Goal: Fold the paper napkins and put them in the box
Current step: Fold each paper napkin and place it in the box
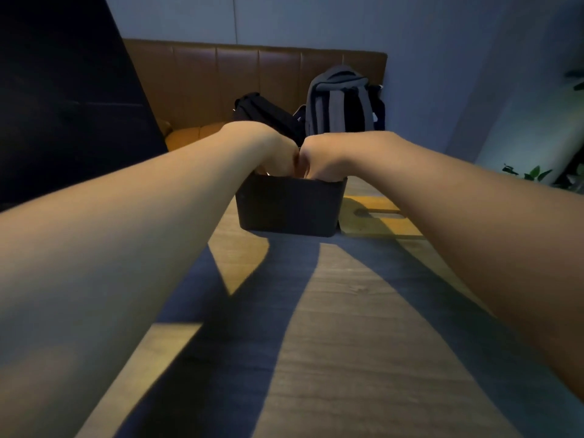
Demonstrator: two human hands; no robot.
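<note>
Black box [289,205]: upright, long axis left-right; left hand [271,153] and right hand [319,156] reach inside, grip hidden; wooden surface [347,327]; brown bench [240,77] behind.

Matt box [289,205] (wood-grain table [331,327]).

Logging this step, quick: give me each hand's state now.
Left hand: fingers down inside the black box, hidden; cannot tell.
Right hand: fingers also inside the box; cannot tell.

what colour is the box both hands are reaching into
The box is black, or very dark, seen in the head view.
</note>
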